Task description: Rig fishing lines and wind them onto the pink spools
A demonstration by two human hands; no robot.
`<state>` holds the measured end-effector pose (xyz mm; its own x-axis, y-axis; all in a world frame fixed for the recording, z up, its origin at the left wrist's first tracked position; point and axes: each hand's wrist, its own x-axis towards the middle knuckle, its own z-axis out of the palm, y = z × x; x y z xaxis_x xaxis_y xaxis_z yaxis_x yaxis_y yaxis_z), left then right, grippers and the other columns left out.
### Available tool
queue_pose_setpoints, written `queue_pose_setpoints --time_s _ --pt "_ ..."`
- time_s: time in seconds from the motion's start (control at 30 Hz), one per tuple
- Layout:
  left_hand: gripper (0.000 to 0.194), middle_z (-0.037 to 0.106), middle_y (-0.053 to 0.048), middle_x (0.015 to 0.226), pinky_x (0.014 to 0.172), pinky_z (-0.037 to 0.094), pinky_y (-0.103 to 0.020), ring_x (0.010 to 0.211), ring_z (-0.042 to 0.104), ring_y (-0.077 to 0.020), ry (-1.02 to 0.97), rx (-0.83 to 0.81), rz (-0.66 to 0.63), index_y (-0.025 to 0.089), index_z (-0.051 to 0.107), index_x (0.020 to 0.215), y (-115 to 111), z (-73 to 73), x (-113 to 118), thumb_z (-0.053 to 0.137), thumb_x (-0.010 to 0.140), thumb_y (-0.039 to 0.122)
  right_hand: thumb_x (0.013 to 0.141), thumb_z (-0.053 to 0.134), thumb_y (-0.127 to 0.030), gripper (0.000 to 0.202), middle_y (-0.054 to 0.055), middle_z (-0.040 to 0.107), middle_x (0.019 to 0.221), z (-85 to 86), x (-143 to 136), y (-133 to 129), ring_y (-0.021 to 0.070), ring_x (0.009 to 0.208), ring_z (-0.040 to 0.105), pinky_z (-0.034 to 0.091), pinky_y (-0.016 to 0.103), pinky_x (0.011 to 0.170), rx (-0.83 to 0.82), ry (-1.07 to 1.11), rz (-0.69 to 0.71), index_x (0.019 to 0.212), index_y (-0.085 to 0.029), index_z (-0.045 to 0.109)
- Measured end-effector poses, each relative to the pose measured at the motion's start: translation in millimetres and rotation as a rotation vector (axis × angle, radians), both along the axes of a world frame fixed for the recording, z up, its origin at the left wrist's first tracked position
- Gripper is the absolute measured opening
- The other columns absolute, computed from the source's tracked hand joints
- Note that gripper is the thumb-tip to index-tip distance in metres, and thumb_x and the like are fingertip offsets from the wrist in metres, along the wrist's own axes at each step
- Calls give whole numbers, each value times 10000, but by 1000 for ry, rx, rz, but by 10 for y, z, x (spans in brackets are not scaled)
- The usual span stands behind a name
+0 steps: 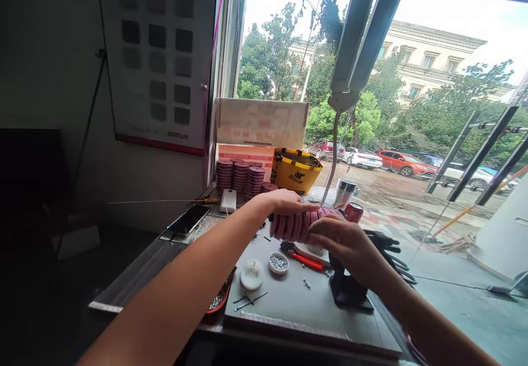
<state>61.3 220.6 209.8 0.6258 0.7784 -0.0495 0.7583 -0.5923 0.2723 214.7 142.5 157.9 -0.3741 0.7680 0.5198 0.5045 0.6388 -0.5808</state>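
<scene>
A row of pink spools (291,226) lies sideways over the workbench, at a black stand (350,291). My left hand (289,202) rests along the top of the row, its fingers stretched out to the right. At the right end, my right hand (340,236) curls its fingers and thumb against the spools; its palm side is hidden. Below the hands are red-handled pliers (307,260) and a small white dish of grey beads (279,263). A round white lid-like piece (251,274) sits to the left of the dish.
Stacks of pink spools (241,178) stand at the back left, beside a yellow bag (295,172). A phone (188,219) lies on the left. Thin rods (251,301) and a red tray (220,299) are near the front. A lamp arm (350,52) hangs before the window.
</scene>
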Motion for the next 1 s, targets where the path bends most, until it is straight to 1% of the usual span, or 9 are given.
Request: queue_pose_setpoints --time_s 0.13,0.23,0.33,0.47,0.57,0.67,0.73,0.83,1.0 --pt "683 643 -121 900 730 442 -328 840 581 -250 -53 -105 61 138 598 765 30 -10 0 262 674 726 743 544 -330 178 54 556 792 1 -15 29 198 781 512 406 337 729 29 0 -40 746 -175 631" --pt "676 661 -104 879 730 460 -307 853 592 -236 -89 -164 100 146 610 791 25 -8 -8 289 664 727 749 535 -307 160 56 554 798 -17 -28 47 207 803 499 393 354 747 70 -41 -79 749 -180 632" --pt "675 665 -109 903 762 460 -314 897 585 -244 -109 -183 120 142 618 797 15 -5 -5 318 653 728 751 537 -290 139 52 554 800 -39 -48 57 209 816 493 378 363 763 134 -79 -107 751 -185 628" --pt "699 659 -120 956 807 447 -329 941 573 -263 -119 -185 125 135 628 827 36 -18 4 334 634 739 767 521 -264 120 43 550 798 -63 -76 49 200 798 481 374 351 737 216 -155 -159 733 -201 617" --pt "775 603 -139 1100 840 430 -334 1017 536 -275 -121 -187 119 122 607 971 80 -39 2 304 634 751 783 499 -253 141 36 543 780 -59 -70 47 196 787 464 368 341 728 243 -236 -173 711 -207 612" --pt "889 450 -167 1281 897 385 -351 1138 438 -287 -126 -185 115 87 484 1175 133 -62 -8 248 642 758 804 467 -275 178 38 543 783 -19 -32 66 201 799 456 364 353 743 188 -302 -152 748 -210 623" --pt "926 361 -170 1344 927 353 -363 1193 372 -290 -132 -183 118 76 399 1248 159 -73 -14 213 650 758 803 471 -292 176 38 548 807 18 -4 83 201 816 461 367 355 753 139 -328 -107 781 -216 629" --pt "940 343 -167 1355 934 343 -365 1207 351 -296 -133 -189 121 79 384 1259 167 -83 -16 198 643 764 793 492 -283 149 38 556 842 51 10 88 199 827 468 377 346 749 117 -349 -68 786 -216 625" --pt "934 364 -163 1344 910 369 -342 1201 361 -297 -133 -189 124 88 422 1236 137 -75 -13 193 638 769 820 471 -262 158 44 555 862 26 -33 34 194 828 467 376 334 744 217 -353 -100 784 -222 620"
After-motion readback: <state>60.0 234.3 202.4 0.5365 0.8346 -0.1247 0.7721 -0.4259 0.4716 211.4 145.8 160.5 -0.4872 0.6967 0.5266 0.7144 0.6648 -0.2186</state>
